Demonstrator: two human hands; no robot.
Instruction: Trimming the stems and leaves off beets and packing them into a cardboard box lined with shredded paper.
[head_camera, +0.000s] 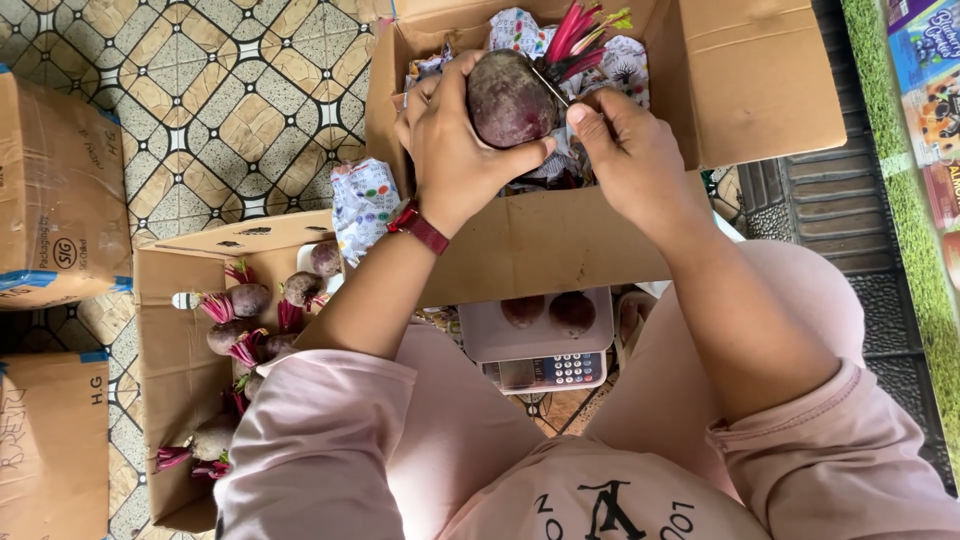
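Beetroot (508, 98), large, round and dark purple, sits gripped in the left hand (455, 150), whose fingers curl over its top and whose thumb presses against its lower side. A red wristband (418, 227) circles that wrist. The right hand (632, 155) is closed just beside the root, touching its right edge, with thumb and fingers pinched on what seems to be a thin blade or tool (548, 82) reaching toward the stalk end; the view is too poor to be sure. Red stalks (575, 35) stick up just beyond the hands.

Both hands hover over an open cardboard box (560, 240) lined with printed paper (520, 30). Below the hands, nearer the person's body, a pale weighing scale (545, 345) with a keypad carries two smaller beetroots (550, 310). To the left of the left forearm stands a second open box (180, 370) with several trimmed beetroots (250, 300) with short pink stalk stubs. Closed cartons (55, 190) stand farther left on the patterned tile floor (220, 100). The person wears pale pink sleeves (320, 420).
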